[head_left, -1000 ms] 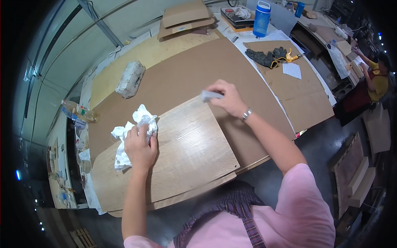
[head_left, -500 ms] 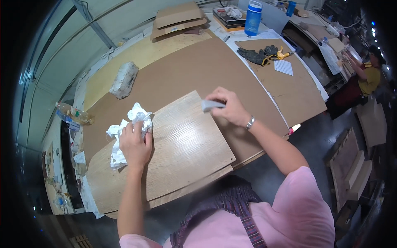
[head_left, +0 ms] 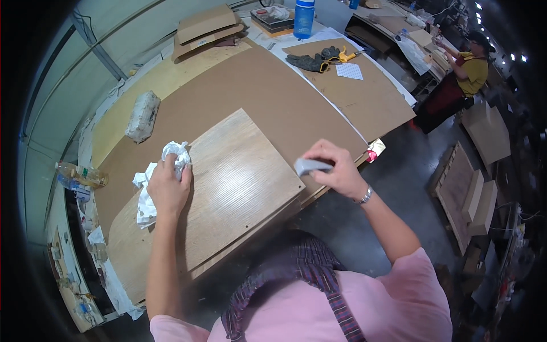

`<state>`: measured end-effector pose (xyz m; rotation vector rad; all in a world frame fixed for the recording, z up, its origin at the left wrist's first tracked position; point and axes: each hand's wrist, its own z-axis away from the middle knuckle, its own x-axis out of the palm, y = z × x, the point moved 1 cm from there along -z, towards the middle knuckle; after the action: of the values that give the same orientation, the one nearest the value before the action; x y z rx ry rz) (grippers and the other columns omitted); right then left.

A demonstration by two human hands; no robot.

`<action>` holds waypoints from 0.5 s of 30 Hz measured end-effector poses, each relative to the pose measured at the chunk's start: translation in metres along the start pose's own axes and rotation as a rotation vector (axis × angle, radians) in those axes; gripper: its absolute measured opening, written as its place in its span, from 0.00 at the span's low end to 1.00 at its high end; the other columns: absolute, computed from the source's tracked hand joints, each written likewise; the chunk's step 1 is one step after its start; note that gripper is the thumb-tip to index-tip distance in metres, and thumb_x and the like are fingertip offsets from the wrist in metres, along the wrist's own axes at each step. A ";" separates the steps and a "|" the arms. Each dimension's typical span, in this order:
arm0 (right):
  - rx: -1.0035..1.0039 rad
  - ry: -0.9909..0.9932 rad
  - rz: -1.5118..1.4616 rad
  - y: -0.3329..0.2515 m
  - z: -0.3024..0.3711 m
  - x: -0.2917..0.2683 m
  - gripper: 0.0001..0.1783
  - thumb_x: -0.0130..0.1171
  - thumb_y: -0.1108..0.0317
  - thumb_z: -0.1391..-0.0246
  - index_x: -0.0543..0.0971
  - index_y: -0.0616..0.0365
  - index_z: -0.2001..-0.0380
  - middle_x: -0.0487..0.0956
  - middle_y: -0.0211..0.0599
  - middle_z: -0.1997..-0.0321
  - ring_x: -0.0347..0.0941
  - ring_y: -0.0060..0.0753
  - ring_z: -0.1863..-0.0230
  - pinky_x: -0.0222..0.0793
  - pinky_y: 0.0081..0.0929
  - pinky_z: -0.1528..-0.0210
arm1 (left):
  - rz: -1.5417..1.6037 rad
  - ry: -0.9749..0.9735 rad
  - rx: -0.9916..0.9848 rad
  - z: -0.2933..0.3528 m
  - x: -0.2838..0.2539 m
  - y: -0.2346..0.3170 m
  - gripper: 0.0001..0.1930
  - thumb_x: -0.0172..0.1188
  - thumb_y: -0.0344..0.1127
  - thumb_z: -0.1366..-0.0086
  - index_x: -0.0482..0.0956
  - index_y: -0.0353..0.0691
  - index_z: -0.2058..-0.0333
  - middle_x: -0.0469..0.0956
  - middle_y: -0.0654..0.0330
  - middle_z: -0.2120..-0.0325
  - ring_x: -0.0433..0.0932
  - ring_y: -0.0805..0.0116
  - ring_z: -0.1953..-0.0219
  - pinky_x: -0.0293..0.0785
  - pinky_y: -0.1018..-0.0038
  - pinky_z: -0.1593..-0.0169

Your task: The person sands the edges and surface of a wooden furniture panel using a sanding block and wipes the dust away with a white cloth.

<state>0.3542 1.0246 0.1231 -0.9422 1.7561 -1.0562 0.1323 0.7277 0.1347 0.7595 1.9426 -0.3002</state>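
Note:
A wood-grain panel (head_left: 228, 182) lies flat on brown cardboard, with small holes along its near edge. On its left part, my left hand (head_left: 169, 185) is closed on a crumpled white cloth or paper wad (head_left: 175, 154), part of which spreads out beneath the fingers. My right hand (head_left: 337, 169) grips a small grey block (head_left: 310, 166), like a sanding block, between thumb and fingers. It is held just past the panel's right edge; whether the block touches that edge I cannot tell.
A white wrapped bundle (head_left: 142, 117) and plastic bottles (head_left: 82, 174) are at the left. Folded cardboard (head_left: 208, 28), a blue water bottle (head_left: 304, 20), dark gloves (head_left: 310, 61) and a yellow-handled tool (head_left: 346, 56) lie farther back. A person (head_left: 464, 77) stands at another bench.
My right hand with the grey block has moved nearer along the panel's right edge, toward its near corner. My left hand stays on the white wad. The whole view has shifted.

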 end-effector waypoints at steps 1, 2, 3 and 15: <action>0.005 0.006 0.002 -0.001 -0.007 0.005 0.17 0.59 0.74 0.59 0.81 0.64 0.62 0.76 0.33 0.62 0.73 0.24 0.60 0.69 0.21 0.56 | -0.010 -0.014 -0.004 0.001 -0.001 0.003 0.16 0.64 0.39 0.46 0.75 0.44 0.59 0.75 0.53 0.71 0.77 0.50 0.67 0.72 0.58 0.65; -0.002 0.031 -0.004 -0.001 -0.012 0.012 0.16 0.59 0.74 0.59 0.81 0.64 0.62 0.75 0.34 0.62 0.73 0.25 0.61 0.69 0.21 0.56 | -0.017 -0.008 0.005 0.003 -0.002 0.006 0.16 0.65 0.40 0.46 0.75 0.44 0.60 0.75 0.53 0.71 0.77 0.51 0.67 0.72 0.58 0.65; -0.010 0.057 -0.009 0.000 -0.012 0.016 0.16 0.59 0.74 0.59 0.81 0.64 0.62 0.75 0.34 0.62 0.73 0.25 0.61 0.69 0.21 0.56 | -0.011 -0.013 0.015 0.005 -0.001 0.005 0.16 0.65 0.40 0.46 0.75 0.44 0.60 0.75 0.53 0.71 0.77 0.51 0.67 0.72 0.58 0.65; -0.159 0.555 0.489 -0.023 0.064 0.052 0.17 0.65 0.77 0.65 0.81 0.59 0.65 0.76 0.40 0.67 0.73 0.44 0.64 0.71 0.35 0.61 | -0.045 0.020 0.059 0.006 -0.003 0.003 0.14 0.64 0.40 0.43 0.75 0.42 0.61 0.75 0.54 0.72 0.77 0.53 0.68 0.72 0.60 0.65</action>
<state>0.3992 0.9524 0.1119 -0.2721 2.3939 -0.9075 0.1399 0.7259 0.1350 0.7611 1.9794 -0.3800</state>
